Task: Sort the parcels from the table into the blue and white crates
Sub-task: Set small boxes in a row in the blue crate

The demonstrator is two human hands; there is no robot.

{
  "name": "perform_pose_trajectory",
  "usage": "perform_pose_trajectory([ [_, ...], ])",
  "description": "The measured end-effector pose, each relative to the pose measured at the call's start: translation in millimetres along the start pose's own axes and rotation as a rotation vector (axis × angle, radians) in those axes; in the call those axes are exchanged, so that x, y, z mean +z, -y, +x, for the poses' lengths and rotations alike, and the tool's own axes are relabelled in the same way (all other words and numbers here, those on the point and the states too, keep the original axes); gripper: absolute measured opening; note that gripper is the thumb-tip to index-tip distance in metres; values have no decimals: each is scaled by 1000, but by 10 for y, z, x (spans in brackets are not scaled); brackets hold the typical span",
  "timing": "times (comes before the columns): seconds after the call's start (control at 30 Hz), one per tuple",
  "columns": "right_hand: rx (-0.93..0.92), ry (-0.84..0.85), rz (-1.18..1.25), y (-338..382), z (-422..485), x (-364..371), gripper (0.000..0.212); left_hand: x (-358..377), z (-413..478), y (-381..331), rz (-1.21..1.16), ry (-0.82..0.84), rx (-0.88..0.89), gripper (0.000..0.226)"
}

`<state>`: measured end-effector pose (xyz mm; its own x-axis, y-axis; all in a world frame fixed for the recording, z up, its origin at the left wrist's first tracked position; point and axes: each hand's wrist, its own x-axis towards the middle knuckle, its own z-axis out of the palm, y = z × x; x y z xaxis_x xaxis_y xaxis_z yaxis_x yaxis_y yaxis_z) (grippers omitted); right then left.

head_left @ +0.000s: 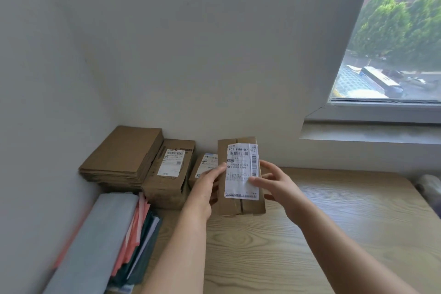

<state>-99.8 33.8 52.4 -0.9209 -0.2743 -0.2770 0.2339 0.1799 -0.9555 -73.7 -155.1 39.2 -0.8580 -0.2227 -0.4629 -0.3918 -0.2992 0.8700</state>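
I hold a brown cardboard parcel (241, 205) upright above the wooden table (334, 234), its white shipping label facing me. My left hand (205, 188) grips its left edge, thumb on the label. My right hand (274, 181) grips its right edge, thumb across the label's lower right. Behind it, against the wall, lie another labelled parcel (167, 174) and a smaller labelled parcel (202, 167), partly hidden by my left hand. No crate is in view.
A stack of flat brown cardboard pieces (121, 155) sits in the back left corner. Folders and sheets in grey, pink and dark green (114, 241) lie along the table's left edge. A window and sill (372, 131) are at the right.
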Motion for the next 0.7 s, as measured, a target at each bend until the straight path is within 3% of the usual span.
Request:
perform_pose_trajectory([
  [0.13,-41,34,135,140,-23,336,57,-325,-22,-146,-50,47,9,38],
  [0.3,-97,39,176,289,-71,644,56,-608,-3,-283,-88,91,59,70],
  [0.47,-139,60,235,326,-111,896,55,-880,-7,-408,-164,243,97,95],
  [0.7,-158,153,272,393,-133,915,66,-905,-134,-542,-234,270,199,94],
])
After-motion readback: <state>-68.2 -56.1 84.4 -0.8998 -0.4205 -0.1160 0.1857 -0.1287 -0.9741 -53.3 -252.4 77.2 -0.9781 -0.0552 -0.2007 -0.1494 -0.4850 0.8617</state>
